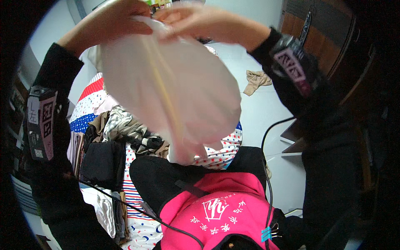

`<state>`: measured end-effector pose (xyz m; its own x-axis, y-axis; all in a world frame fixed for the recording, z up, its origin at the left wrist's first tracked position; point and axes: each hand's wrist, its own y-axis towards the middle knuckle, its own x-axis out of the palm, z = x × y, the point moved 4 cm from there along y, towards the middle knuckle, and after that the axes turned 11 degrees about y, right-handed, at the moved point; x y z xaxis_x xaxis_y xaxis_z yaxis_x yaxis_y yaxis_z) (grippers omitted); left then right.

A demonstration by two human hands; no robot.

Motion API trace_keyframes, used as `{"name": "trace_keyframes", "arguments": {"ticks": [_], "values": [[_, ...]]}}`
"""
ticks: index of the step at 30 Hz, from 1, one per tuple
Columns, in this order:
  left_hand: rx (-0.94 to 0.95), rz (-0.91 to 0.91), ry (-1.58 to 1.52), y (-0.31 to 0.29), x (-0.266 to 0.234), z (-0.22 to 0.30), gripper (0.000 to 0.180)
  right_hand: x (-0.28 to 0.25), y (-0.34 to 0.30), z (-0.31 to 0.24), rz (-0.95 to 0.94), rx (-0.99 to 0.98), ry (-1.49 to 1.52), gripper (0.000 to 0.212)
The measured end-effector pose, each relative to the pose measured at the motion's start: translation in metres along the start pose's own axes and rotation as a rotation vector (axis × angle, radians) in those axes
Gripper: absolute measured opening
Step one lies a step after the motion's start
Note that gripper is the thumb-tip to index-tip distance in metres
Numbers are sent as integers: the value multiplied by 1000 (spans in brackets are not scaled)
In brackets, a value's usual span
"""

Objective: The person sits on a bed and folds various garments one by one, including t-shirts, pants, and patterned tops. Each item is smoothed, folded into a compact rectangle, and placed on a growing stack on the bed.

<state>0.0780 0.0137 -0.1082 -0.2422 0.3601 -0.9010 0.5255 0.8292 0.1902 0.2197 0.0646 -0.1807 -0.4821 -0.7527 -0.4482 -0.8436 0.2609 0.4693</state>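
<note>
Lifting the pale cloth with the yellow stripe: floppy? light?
Probably floppy: the pale cloth billows below the left hand and right hand. Likely light for its size, as it flares wide. Its bunched lower end may fold easily.

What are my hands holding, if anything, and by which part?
A pale cloth, blurred by motion, held at its upper edge by the left hand and right hand.

Garment: thin cloth w/ smooth matt surf.

The raised cloth hangs before the person, over that bedspread. Piled clothes lie there on the person's left; over to the right, a garment lies on the floor.
</note>
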Motion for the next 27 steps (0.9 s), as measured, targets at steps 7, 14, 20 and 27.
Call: {"name": "trace_keyframes", "arguments": {"ticks": [7, 14, 20, 27], "values": [[-18, 141, -9, -35, 11, -30, 15, 44, -80, 111, 78, 344, -10, 34], [-61, 274, 107, -64, 15, -69, 17, 107, -127, 95, 522, 7, -456, 21], [-82, 311, 167, -74, 18, -65, 16, 209, -132, 81, 475, 150, 153, 30], [-73, 358, 205, -82, 16, -64, 16, 228, -120, 80, 430, -10, -263, 15]]}}
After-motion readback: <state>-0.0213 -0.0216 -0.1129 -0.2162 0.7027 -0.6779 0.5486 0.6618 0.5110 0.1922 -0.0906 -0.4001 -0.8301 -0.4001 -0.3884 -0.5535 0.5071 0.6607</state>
